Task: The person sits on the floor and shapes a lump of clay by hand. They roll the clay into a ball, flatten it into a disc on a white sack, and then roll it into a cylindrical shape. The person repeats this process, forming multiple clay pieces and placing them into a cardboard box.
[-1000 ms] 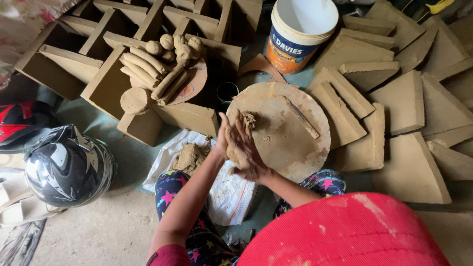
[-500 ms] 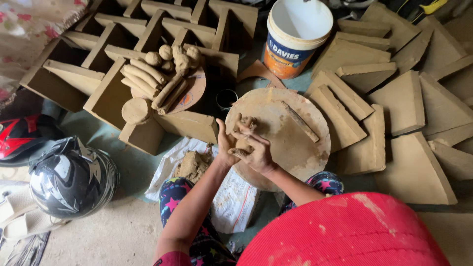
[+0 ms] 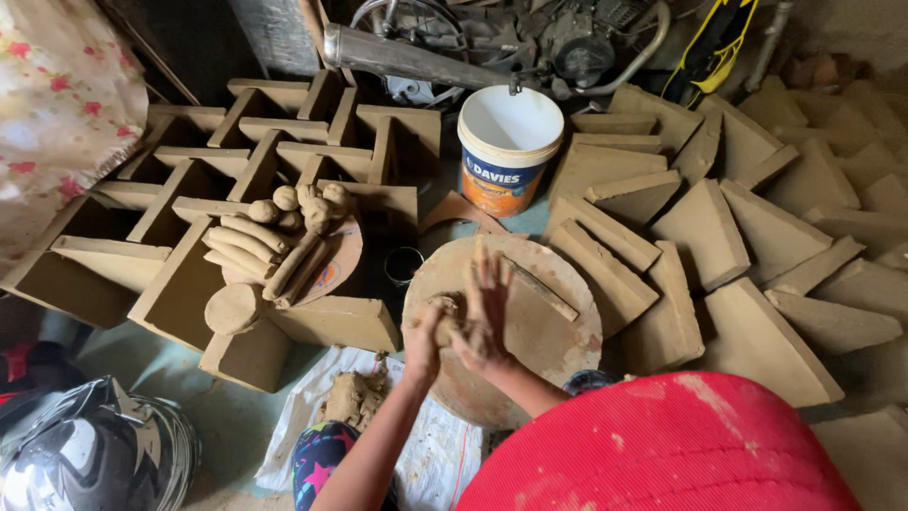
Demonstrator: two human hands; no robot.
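My left hand (image 3: 422,346) and my right hand (image 3: 484,314) are pressed palm to palm around a small lump of wet clay (image 3: 445,312). The right hand's fingers are spread and point away from me. Both hands hover over the near left part of a round clay-smeared board (image 3: 553,336). A flat clay strip (image 3: 543,290) lies across that board. To the left, several rolled clay sticks and balls (image 3: 274,248) rest on a plate.
A heap of raw clay (image 3: 355,394) sits on white paper by my knee. Box-shaped clay frames (image 3: 189,194) stand left, wedge-shaped clay slabs (image 3: 709,237) right. A white bucket (image 3: 508,151) stands behind the board, a small black cup (image 3: 404,267) beside it, a helmet (image 3: 95,456) lower left.
My right hand has slid forward over my left with its fingers now spread, the clay still between the palms. The view has shifted so the hands sit lower and further right.
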